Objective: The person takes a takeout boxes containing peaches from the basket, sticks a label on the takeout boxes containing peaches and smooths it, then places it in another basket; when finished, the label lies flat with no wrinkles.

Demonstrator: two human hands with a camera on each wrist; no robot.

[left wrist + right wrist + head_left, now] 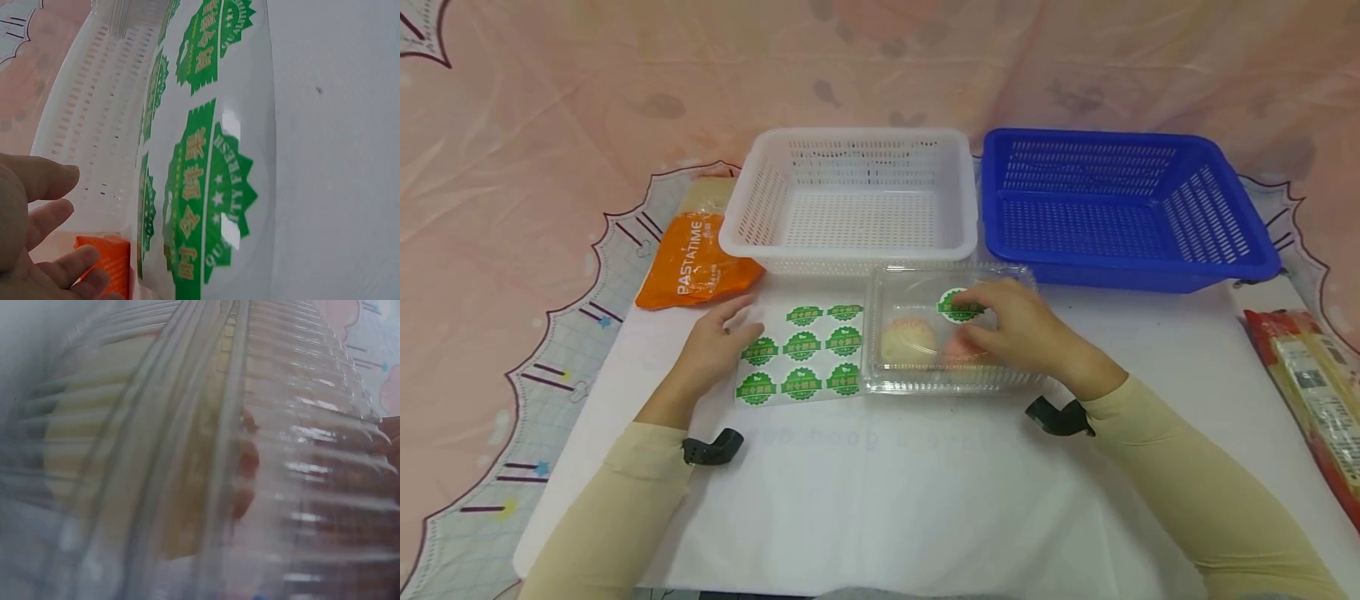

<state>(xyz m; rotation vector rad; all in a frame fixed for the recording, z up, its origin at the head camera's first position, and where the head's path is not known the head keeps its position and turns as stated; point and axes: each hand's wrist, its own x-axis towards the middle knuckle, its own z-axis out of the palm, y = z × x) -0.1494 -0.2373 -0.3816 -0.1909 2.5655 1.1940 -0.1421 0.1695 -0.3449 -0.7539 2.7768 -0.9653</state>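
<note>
Two baskets behind the clamshell.

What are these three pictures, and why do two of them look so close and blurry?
A person wears three small cameras. The big picture comes from one on the head, looking down at a table with a white cover. The other two sit on the wrists, very near the hands, so things look huge and fuzzy.

The left hand rests flat on a sheet of green stickers; the left wrist picture shows those stickers up close. The right hand presses one green sticker onto a clear plastic box with round buns inside. The right wrist picture peers through that box's ridged side.

Behind stand a white basket and a blue basket. An orange packet lies on the left, another packet on the right.
</note>
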